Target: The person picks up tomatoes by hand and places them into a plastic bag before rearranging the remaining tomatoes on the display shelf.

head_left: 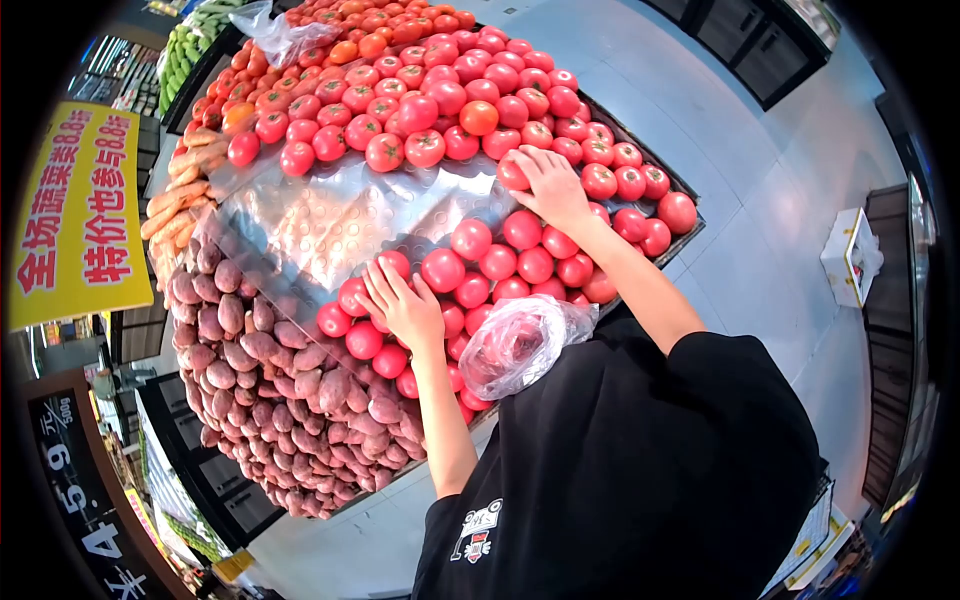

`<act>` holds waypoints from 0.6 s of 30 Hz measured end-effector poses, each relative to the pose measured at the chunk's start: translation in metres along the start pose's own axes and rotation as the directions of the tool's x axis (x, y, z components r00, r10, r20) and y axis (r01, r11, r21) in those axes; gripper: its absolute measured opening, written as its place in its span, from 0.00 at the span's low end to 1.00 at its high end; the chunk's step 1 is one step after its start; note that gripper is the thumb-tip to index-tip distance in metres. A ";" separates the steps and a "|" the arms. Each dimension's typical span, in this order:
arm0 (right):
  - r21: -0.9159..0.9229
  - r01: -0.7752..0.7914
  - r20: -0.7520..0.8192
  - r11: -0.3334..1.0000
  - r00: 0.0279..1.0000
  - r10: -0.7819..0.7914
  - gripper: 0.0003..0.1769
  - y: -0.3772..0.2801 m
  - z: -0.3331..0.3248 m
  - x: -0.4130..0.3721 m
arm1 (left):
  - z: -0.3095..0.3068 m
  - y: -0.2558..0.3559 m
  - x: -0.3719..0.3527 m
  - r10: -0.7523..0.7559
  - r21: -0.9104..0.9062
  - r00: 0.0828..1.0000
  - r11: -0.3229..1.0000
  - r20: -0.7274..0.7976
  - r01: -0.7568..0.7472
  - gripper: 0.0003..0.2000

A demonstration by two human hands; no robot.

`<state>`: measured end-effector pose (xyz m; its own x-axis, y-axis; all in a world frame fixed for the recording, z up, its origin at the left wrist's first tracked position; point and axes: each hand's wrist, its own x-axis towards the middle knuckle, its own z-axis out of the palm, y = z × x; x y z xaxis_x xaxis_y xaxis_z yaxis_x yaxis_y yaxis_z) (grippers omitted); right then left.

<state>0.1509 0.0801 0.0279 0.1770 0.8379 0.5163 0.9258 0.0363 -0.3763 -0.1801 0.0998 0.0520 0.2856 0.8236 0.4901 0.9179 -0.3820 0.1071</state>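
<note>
My right hand (553, 187) rests on a red tomato (512, 175) at the edge of the upper tomato pile (424, 147), its fingers curved over the fruit. My left hand (408, 311) lies over the near tomato pile (472, 238), fingers spread, touching tomatoes at its left side. Between the two piles shows a silvery dimpled sheet (330, 215). A clear plastic bag (530, 340) with something reddish under or inside it sits against the near pile, close to my black shirt.
Purple sweet potatoes (290, 380) are heaped at the left, with carrots (180, 200) above them. Another plastic bag (285, 38) lies on the far tomatoes. A yellow sign (85, 215) hangs at left. A white box (848, 258) stands on the floor at right.
</note>
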 end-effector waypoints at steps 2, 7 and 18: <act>0.021 0.031 -0.025 0.999 0.999 -0.030 0.37 0.006 0.000 0.003 | 0.000 -0.001 -0.003 -0.020 -0.032 1.000 0.999 0.010 0.020 0.36; 0.111 0.050 -0.096 0.993 0.995 -0.039 0.35 0.008 0.004 0.016 | -0.001 0.000 -0.011 -0.083 -0.127 0.996 0.989 -0.028 0.079 0.36; 0.764 -0.521 0.541 0.380 0.839 0.063 0.28 -0.084 0.049 0.060 | -0.003 0.000 -0.029 -0.084 -0.137 0.995 0.988 -0.051 0.077 0.31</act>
<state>0.0678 0.1535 0.0527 0.0258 0.9996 -0.0068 0.0046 -0.0069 -1.0000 -0.1892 0.0743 0.0404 0.1927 0.8304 0.5227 0.8906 -0.3716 0.2620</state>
